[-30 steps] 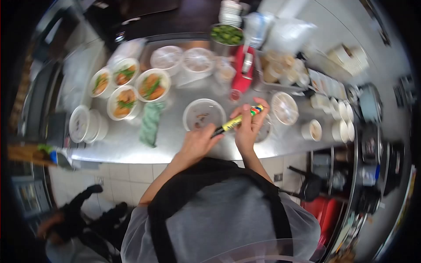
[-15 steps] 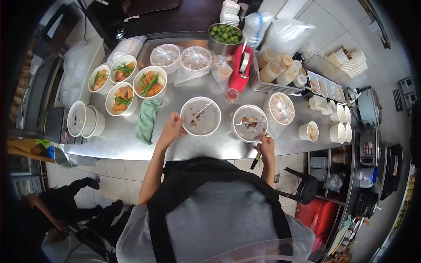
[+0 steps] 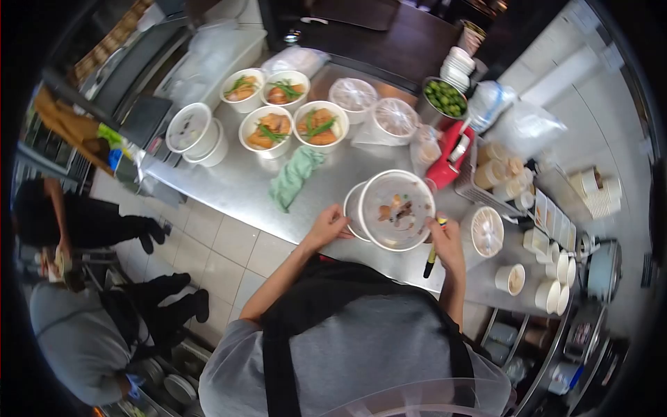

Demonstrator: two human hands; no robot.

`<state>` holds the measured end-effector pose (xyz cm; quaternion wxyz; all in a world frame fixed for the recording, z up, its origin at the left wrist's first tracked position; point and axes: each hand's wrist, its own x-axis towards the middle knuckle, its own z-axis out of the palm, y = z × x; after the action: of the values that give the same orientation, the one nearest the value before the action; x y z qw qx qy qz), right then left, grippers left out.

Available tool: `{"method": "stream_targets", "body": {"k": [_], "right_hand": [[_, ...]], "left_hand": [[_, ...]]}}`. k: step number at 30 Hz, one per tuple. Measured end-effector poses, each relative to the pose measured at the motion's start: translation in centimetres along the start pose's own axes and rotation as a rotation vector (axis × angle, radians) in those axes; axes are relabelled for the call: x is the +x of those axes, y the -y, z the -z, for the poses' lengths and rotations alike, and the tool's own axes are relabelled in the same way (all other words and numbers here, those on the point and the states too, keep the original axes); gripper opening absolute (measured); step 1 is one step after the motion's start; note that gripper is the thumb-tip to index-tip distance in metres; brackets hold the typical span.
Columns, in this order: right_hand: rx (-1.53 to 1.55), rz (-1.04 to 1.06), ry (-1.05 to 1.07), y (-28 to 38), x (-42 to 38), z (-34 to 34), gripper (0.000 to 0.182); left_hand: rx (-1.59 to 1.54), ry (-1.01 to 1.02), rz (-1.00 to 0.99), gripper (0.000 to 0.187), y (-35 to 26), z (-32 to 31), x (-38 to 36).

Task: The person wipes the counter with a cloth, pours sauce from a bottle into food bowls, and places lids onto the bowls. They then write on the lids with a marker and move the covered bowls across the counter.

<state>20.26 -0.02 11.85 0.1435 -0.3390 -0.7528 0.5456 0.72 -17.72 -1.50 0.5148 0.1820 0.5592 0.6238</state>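
My left hand (image 3: 327,229) has its fingertips closed on the left rim of a white bowl (image 3: 352,210) that stands on the steel counter. Another white bowl (image 3: 398,210), covered with a clear lid with dark and orange bits showing through, overlaps that one and hides most of it. My right hand (image 3: 446,240) grips its right edge. Held in the same hand is a black-and-yellow marker (image 3: 431,261), pointing down. Left of the bowls a crumpled green cloth (image 3: 295,177) lies on the counter.
Several open bowls of food with green beans (image 3: 321,126) stand behind the cloth. Stacked lidded bowls (image 3: 189,130) are at the left. A red tape dispenser (image 3: 450,154), a bottle basket (image 3: 490,172) and a bagged bowl (image 3: 484,231) stand rightward. Two people (image 3: 87,333) are at lower left.
My right hand has brought its lidded bowl leftward, up over the other bowl. The marker stays in that hand. The whole view has turned, showing more of the people at left.
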Motion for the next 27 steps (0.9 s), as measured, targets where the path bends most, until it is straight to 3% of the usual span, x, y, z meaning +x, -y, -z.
{"method": "stream_targets", "body": {"k": [1,5,9,12,14,16,18,21,24,27], "right_hand": [[-0.090,0.021,0.077,0.3,1.0,-0.9,0.020],[0.023,0.036,0.290,0.0,4.6,-6.1,0.024],[-0.129,0.138,0.540,5.9,6.6,-10.7,0.021],[0.030,0.170,0.734,9.5,7.9,-16.3,0.028],[-0.252,0.162,0.951,13.2,9.6,-19.0,0.031],[-0.169,0.913,0.632,11.7,14.0,-24.3,0.028],[-0.350,1.151,0.383,14.5,17.2,-27.9,0.022],[-0.853,1.363,0.235,13.4,21.4,-35.1,0.016],[-0.956,1.522,0.280,12.1,23.8,-40.0,0.010],[-0.970,1.538,0.308,11.3,24.9,-41.9,0.007]], "left_hand": [[0.012,-0.054,-0.021,0.014,-0.7,0.0,-0.9],[-0.048,-0.220,-0.039,0.027,-2.4,1.8,-5.1],[-0.106,-0.451,-0.112,0.033,-2.3,5.1,-10.2],[-0.122,-0.665,-0.220,0.030,-1.9,8.6,-13.1],[-0.185,-0.822,-0.298,0.029,-4.3,9.5,-15.1],[-0.214,-0.914,-0.326,0.029,-4.3,12.3,-16.5],[-0.219,-0.975,-0.358,0.029,-3.9,15.2,-17.7],[-0.237,-1.025,-0.419,0.030,-3.8,18.4,-18.1],[-0.313,-1.046,-0.459,0.035,-4.4,20.2,-17.5],[-0.389,-1.076,-0.457,0.035,-3.7,22.0,-16.0]]}}
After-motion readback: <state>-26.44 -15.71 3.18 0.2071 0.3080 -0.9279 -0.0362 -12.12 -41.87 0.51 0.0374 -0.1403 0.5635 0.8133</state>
